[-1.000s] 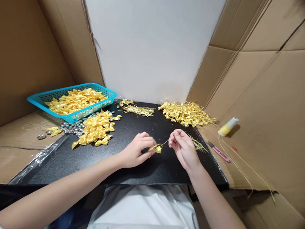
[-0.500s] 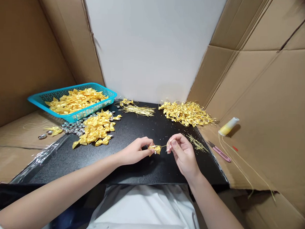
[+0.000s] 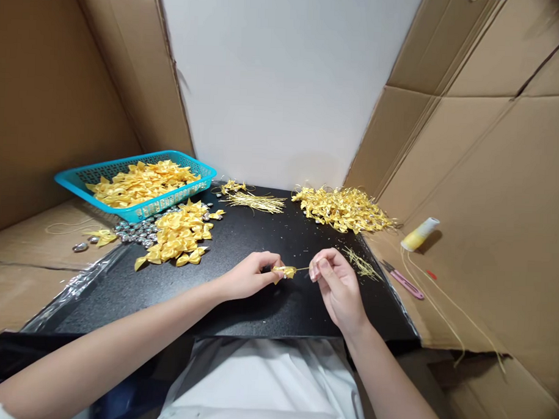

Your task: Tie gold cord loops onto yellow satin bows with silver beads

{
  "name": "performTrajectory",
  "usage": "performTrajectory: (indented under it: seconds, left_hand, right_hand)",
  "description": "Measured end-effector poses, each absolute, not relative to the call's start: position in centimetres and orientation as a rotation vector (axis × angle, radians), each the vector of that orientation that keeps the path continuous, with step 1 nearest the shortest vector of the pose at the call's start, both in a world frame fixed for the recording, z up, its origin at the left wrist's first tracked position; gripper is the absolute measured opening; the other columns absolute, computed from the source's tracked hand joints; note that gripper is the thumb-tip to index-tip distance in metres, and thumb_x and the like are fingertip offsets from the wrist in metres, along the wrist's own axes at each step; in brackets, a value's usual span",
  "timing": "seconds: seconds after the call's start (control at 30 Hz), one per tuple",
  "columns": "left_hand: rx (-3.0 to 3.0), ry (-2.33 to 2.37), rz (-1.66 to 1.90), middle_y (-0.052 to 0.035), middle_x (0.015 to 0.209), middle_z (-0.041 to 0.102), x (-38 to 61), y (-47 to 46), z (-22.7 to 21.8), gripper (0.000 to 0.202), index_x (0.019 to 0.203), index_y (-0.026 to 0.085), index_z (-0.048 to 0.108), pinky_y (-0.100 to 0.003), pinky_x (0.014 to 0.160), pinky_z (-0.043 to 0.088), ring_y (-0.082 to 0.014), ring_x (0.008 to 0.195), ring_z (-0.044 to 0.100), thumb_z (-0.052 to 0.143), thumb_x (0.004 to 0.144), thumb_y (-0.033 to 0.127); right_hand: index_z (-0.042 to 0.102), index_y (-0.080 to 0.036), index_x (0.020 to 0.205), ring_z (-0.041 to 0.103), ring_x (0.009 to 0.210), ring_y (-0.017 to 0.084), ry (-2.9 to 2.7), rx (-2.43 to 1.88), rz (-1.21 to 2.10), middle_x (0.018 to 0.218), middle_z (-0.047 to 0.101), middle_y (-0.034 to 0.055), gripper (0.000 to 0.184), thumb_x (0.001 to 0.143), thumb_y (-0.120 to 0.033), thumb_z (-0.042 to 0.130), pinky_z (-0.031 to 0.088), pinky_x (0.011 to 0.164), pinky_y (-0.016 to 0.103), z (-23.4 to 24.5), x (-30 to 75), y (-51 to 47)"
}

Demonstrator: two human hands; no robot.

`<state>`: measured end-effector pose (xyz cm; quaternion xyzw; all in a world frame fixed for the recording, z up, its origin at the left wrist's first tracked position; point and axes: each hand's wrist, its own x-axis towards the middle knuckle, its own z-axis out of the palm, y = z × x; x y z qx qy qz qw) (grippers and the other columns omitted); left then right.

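Note:
Between thumb and fingers, my left hand (image 3: 254, 274) pinches a small yellow ribbon bow (image 3: 286, 271) just above the black tabletop (image 3: 243, 315). A thin gold cord (image 3: 302, 269) stretches sideways from the bow to my right hand (image 3: 336, 282), whose closed fingertips grip its other end. Part of the bow is hidden behind my left fingers. A small silvery spot shows on the bow's underside. Loose yellow bows (image 3: 180, 233) lie heaped left of my hands, beside silver bells or beads (image 3: 139, 229).
A turquoise basket (image 3: 170, 201) of bows stands at the back left. Cut gold cords (image 3: 256, 202) and a pile of corded bows (image 3: 344, 209) lie at the back. On the right are cord scraps (image 3: 362, 263), a pink-handled cutter (image 3: 405, 283) and a thread spool (image 3: 420, 234).
My right hand has shifted slightly to the right, and the cord between the hands looks longer and straighter. My left hand still holds the bow in about the same place.

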<state>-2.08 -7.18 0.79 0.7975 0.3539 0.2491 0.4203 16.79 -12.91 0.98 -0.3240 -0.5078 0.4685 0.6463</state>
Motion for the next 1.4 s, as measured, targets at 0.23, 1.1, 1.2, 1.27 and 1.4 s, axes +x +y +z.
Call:
performTrajectory:
  seconds: [0.23,1.1,1.2,1.27,1.4]
  left_hand:
    - [1.573,0.802,0.723,-0.0023,0.077,0.069,-1.6,-7.2,0.6,0.031,0.063,0.017,0.049,-0.025,0.066,0.039,-0.0145,0.070,0.057,0.065,0.076,0.041]
    - [1.940,0.973,0.862,-0.0024,0.076,0.064,-1.3,-9.4,1.7,0.028,0.069,0.016,0.056,-0.026,0.068,0.038,-0.0161,0.074,0.053,0.054,0.086,0.039]
    - [1.717,0.918,0.814,0.0005,0.068,0.058,-1.3,-9.3,1.6,0.029,0.066,0.016,0.052,-0.025,0.065,0.037,-0.0139,0.068,0.050,0.058,0.082,0.040]
    - [1.575,0.872,0.778,0.0020,0.065,0.056,-1.1,-9.3,1.5,0.029,0.065,0.016,0.050,-0.025,0.065,0.036,-0.0129,0.066,0.048,0.061,0.079,0.039]
    - [1.380,0.808,0.712,0.0034,0.061,0.053,-0.7,-9.4,1.4,0.028,0.064,0.016,0.051,-0.024,0.063,0.034,-0.0112,0.063,0.045,0.067,0.074,0.037]
  right_hand:
    - [0.060,-0.020,0.076,0.045,0.061,0.011,-1.027,-0.801,1.042,0.064,0.050,-0.0029,0.023,0.082,-0.041,0.069,0.037,0.059,0.025,-0.7,16.8,-14.5]
    - [0.056,-0.021,0.087,0.047,0.065,0.011,-1.176,-0.560,1.197,0.070,0.053,-0.0028,0.013,0.095,-0.031,0.055,0.035,0.064,0.027,-2.7,13.3,-17.7]
    - [0.056,-0.021,0.087,0.047,0.065,0.011,-1.204,-0.541,1.204,0.071,0.053,-0.0026,0.012,0.095,-0.031,0.054,0.034,0.064,0.027,-2.4,13.5,-17.5]
    - [0.056,-0.022,0.087,0.047,0.065,0.011,-1.220,-0.525,1.190,0.070,0.053,-0.0026,0.013,0.095,-0.032,0.054,0.034,0.064,0.028,-2.1,13.5,-17.3]
    - [0.056,-0.021,0.086,0.045,0.061,0.011,-1.317,-0.516,1.215,0.068,0.051,-0.0029,0.014,0.093,-0.034,0.056,0.033,0.061,0.028,-1.4,13.8,-16.9]
